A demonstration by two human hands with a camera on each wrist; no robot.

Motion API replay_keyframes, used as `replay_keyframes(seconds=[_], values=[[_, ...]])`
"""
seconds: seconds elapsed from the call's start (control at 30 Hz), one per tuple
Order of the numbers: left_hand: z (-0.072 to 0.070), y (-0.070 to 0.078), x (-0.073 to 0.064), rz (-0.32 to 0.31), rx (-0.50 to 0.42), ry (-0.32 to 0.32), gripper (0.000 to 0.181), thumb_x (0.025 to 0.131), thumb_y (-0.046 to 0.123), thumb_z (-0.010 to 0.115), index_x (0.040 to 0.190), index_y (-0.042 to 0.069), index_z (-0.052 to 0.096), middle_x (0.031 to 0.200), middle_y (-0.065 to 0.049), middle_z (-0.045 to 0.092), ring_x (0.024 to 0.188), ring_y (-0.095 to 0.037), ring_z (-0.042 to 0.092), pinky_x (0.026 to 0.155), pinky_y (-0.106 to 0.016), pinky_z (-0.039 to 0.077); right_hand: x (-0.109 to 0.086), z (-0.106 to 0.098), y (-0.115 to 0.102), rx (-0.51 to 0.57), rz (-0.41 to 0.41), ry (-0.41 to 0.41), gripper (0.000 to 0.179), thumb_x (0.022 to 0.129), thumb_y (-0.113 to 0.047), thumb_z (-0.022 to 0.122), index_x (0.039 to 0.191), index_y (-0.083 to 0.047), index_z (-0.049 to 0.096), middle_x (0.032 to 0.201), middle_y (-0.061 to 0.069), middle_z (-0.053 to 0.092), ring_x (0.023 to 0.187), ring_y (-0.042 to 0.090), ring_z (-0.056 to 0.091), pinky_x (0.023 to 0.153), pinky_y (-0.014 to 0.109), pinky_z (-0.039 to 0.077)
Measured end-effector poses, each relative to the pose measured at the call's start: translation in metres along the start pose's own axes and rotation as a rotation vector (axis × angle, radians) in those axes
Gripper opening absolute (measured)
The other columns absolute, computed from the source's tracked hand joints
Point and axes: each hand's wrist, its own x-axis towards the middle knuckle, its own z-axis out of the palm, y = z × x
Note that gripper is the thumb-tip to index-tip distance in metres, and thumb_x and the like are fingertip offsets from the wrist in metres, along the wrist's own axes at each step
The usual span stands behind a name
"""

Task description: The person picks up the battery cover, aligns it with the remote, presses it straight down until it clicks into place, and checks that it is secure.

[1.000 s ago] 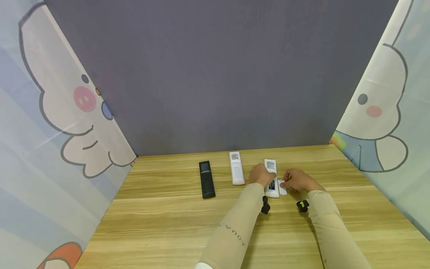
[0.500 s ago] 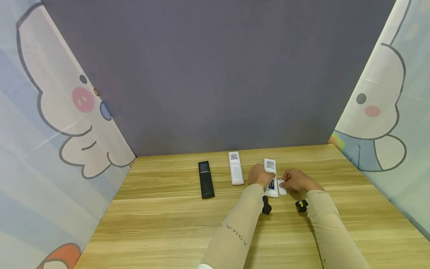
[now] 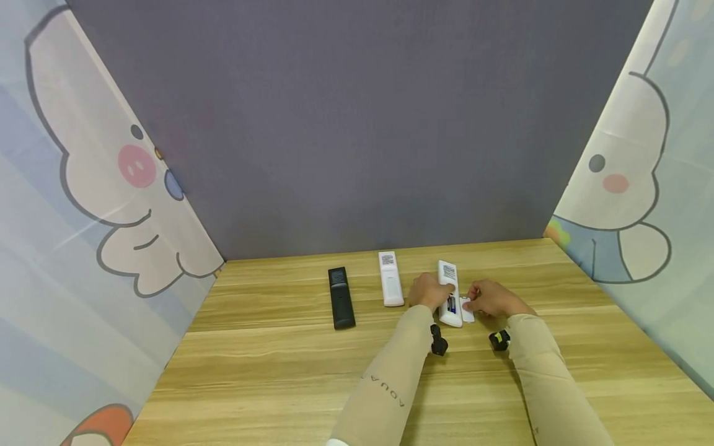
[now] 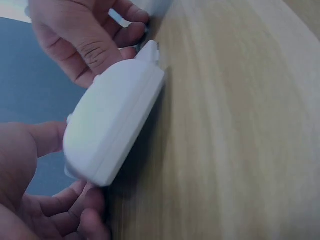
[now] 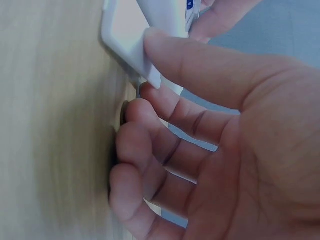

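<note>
In the head view, a white remote control [image 3: 453, 319] lies back-up with its battery compartment uncovered and batteries [image 3: 451, 304] inside. My left hand [image 3: 428, 291] grips it from the left side, thumb on the back. Seen from the left wrist, the remote [image 4: 112, 117] is tilted, one long edge raised off the table. Just right of it, my right hand [image 3: 495, 298] pinches a small white battery cover [image 3: 467, 311] by its edge. The right wrist view shows the thumb on top of the cover [image 5: 127, 35], with the index finger under it.
Left of the hands, a second white remote [image 3: 392, 282] and a black remote [image 3: 342, 300] lie back-up on the wooden table [image 3: 251, 365]. A dark grey panel [image 3: 362, 136] stands along the back edge, and cartoon-printed curtains [image 3: 613, 186] flank both sides.
My left hand has tipped the white remote, which lay flatter before. My right hand keeps its pinch on the cover beside it, nearly still.
</note>
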Motion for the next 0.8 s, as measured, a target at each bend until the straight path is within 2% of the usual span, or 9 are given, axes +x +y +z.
replay_keyframes(seconds=[0.13,0.33,0.47,0.6,0.8], values=[[-0.004,-0.005,0.003,-0.007,-0.042,-0.036,0.039,0.091,0.038,0.073,0.063,0.015,0.058,0.063,-0.001,0.058,0.055,-0.017,0.049,0.049,-0.033,0.036,0.0,0.0,-0.001,0.012,0.006,0.0,0.017,0.094,-0.011,0.071,0.093,0.0,0.058,0.074,0.003,0.055,0.06,0.015,0.05,0.058,0.03,0.044],[-0.008,-0.011,0.004,-0.03,-0.207,-0.071,0.026,0.091,0.027,0.073,0.071,0.011,0.066,0.07,-0.002,0.06,0.061,-0.017,0.048,0.053,-0.032,0.036,0.0,0.0,0.0,0.024,0.016,0.001,0.019,0.094,-0.012,0.073,0.094,0.0,0.059,0.075,0.004,0.055,0.061,0.015,0.05,0.058,0.03,0.044],[-0.01,-0.015,0.002,-0.013,-0.229,-0.046,0.02,0.091,0.027,0.076,0.084,0.009,0.075,0.082,-0.003,0.07,0.069,-0.016,0.054,0.059,-0.031,0.042,0.002,0.0,0.004,0.034,-0.004,-0.009,0.02,0.093,-0.016,0.074,0.093,-0.001,0.059,0.075,0.003,0.056,0.062,0.014,0.05,0.058,0.029,0.044],[-0.01,-0.017,-0.001,0.0,-0.22,-0.025,0.023,0.093,0.031,0.076,0.099,0.009,0.078,0.096,-0.004,0.074,0.08,-0.016,0.061,0.067,-0.032,0.049,0.002,-0.002,0.006,0.01,-0.049,-0.017,0.021,0.094,-0.018,0.073,0.091,-0.003,0.059,0.074,0.002,0.056,0.062,0.013,0.05,0.058,0.028,0.043],[-0.009,-0.019,-0.001,-0.004,-0.262,-0.031,0.024,0.095,0.031,0.074,0.106,0.011,0.079,0.106,-0.003,0.076,0.092,-0.018,0.066,0.077,-0.034,0.054,0.004,-0.001,0.007,-0.028,-0.03,0.02,0.02,0.093,-0.018,0.074,0.09,-0.003,0.061,0.075,0.003,0.056,0.066,0.016,0.05,0.06,0.03,0.042]])
